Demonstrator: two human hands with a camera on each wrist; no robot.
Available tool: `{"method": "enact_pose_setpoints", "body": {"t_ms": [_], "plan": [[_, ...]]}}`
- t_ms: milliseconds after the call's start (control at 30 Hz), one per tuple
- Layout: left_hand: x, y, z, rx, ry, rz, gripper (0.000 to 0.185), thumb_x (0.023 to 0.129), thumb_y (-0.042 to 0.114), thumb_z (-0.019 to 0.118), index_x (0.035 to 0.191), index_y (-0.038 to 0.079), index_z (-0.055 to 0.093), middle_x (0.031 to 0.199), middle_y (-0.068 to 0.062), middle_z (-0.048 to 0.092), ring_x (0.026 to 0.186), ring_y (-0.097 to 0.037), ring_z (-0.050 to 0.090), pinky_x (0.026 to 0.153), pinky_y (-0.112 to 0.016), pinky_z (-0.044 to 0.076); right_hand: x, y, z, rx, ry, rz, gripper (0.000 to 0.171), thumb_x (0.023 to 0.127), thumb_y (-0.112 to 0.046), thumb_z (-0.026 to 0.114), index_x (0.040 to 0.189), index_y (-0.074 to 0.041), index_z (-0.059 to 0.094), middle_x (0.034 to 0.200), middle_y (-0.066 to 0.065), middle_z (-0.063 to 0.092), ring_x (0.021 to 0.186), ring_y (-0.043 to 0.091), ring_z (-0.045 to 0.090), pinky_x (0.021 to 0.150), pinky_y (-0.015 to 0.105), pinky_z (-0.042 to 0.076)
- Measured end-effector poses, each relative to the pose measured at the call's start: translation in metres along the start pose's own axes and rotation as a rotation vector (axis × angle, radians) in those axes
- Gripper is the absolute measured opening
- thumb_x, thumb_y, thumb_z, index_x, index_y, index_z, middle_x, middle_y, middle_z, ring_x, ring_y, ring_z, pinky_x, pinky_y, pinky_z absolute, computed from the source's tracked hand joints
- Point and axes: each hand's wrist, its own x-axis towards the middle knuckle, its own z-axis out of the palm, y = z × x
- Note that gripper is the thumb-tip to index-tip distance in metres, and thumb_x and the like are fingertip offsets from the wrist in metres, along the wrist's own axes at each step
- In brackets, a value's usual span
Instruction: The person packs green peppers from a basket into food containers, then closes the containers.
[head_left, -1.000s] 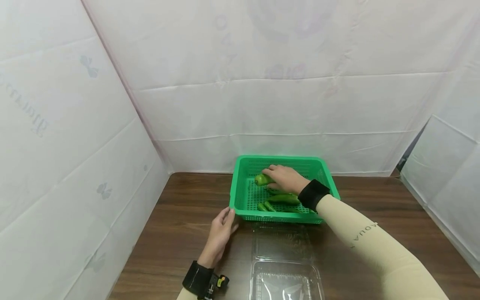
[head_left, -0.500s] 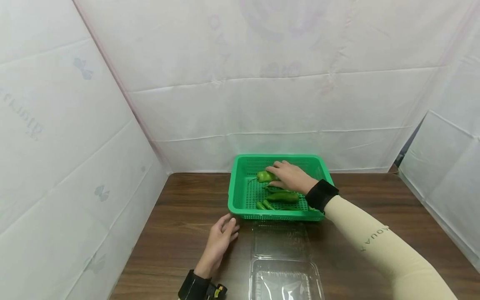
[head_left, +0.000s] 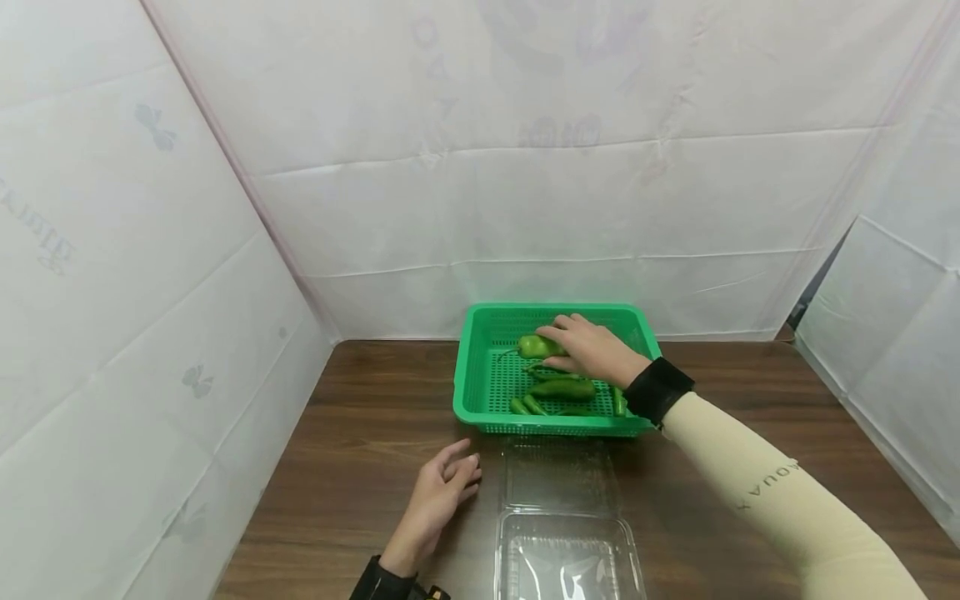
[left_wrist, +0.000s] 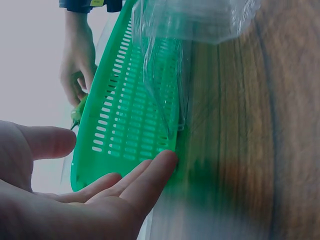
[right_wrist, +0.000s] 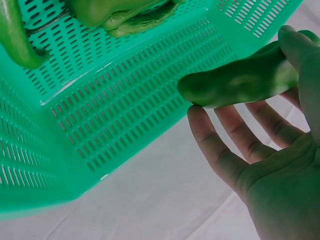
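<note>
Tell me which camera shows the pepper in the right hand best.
The right wrist view: the pepper fills the frame, pinched in the right hand. The head view shows it small over the basket; the left wrist view shows only a sliver.

clear box [head_left: 566, 557]: cut by bottom edge | left wrist view: bench [left_wrist: 250, 165] blurred | peppers [head_left: 570, 389]: partly behind right hand [head_left: 592, 350]

The basket [head_left: 480, 400] in the middle of the frame is bright green, its walls and floor pierced with rows of slots. The peppers [head_left: 564, 389] inside are darker glossy green. The desk [head_left: 360, 433] is dark brown wood grain. The clamshell box [head_left: 566, 554] at lower centre is clear. The sleeve [head_left: 780, 508] at lower right is beige with a black cuff.
</note>
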Motion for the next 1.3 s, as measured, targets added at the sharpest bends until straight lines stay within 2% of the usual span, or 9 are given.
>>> {"method": "enact_pose_setpoints", "body": {"t_ms": [200,400,633,967,1300], "plan": [[-0.012,-0.002,0.0,-0.01,-0.047,-0.032,0.061,0.109,0.02,0.053,0.155,-0.011,0.027,0.147,-0.038,0.046,0.131,-0.049,0.053,0.099,-0.049,0.055,-0.005,-0.004,-0.005,0.004,0.003,0.005,0.053,0.096,-0.032,0.075,0.14,-0.008,0.061,0.114,0.011,0.061,0.09,0.023,0.052,0.068,0.035,0.044],[-0.023,-0.007,0.004,-0.009,-0.037,-0.066,0.065,0.106,0.021,0.059,0.155,-0.01,0.03,0.144,-0.037,0.049,0.127,-0.047,0.056,0.094,-0.048,0.058,-0.01,-0.008,-0.009,0.004,0.019,0.0,0.052,0.096,-0.035,0.074,0.14,-0.009,0.062,0.113,0.01,0.061,0.089,0.022,0.051,0.067,0.034,0.042],[-0.033,-0.013,0.009,-0.031,-0.036,-0.067,0.062,0.105,0.016,0.061,0.152,-0.012,0.033,0.14,-0.038,0.052,0.122,-0.043,0.061,0.092,-0.049,0.059,-0.013,-0.009,-0.012,-0.01,0.042,-0.021,0.052,0.096,-0.036,0.074,0.139,-0.009,0.063,0.11,0.009,0.061,0.087,0.021,0.048,0.067,0.033,0.04],[-0.04,-0.017,0.014,-0.016,-0.042,-0.067,0.058,0.103,0.009,0.061,0.15,-0.014,0.036,0.134,-0.034,0.059,0.115,-0.037,0.065,0.088,-0.048,0.061,-0.019,-0.009,-0.013,-0.027,0.072,-0.049,0.053,0.092,-0.036,0.079,0.134,-0.007,0.065,0.106,0.008,0.061,0.083,0.02,0.049,0.065,0.031,0.04],[-0.051,-0.025,0.016,-0.029,-0.091,-0.067,0.055,0.101,0.008,0.063,0.146,-0.015,0.041,0.137,-0.038,0.054,0.114,-0.042,0.066,0.072,-0.051,0.063,-0.028,-0.022,-0.023,-0.019,0.058,-0.039,0.05,0.093,-0.037,0.078,0.134,-0.01,0.066,0.105,0.005,0.06,0.085,0.017,0.049,0.064,0.03,0.039]]}}
